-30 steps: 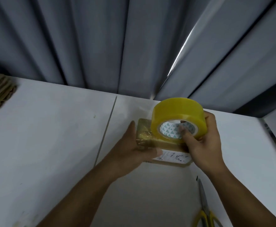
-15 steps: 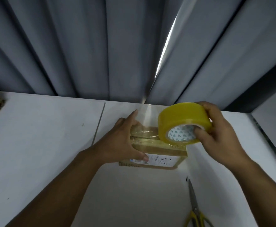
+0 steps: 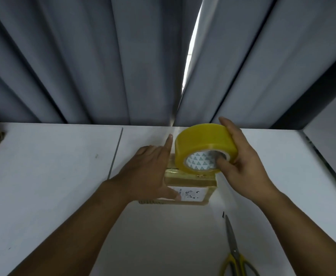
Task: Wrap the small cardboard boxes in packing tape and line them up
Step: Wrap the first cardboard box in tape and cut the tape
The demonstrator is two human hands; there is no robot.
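Sitting on the white table [image 3: 53, 176], the small cardboard box [image 3: 191, 181] is clamped at its left end by the left hand [image 3: 151, 172]: thumb pressed on the near face beside the white label [image 3: 195, 194], palm over the top, index finger stretched straight past the far edge. Glossy tape already bands the box's top. Just right of that hand, the right hand [image 3: 243, 162] grips the yellow packing tape roll [image 3: 203, 140], thumb hooked into the patterned core and fingers curled over the outer rim; the roll stands on edge, its lower rim at the box's top. Yellow-handled scissors [image 3: 235, 253] lie nearer than the right hand, well apart from the box. Grey curtains [image 3: 83, 56] hang beyond both hands.
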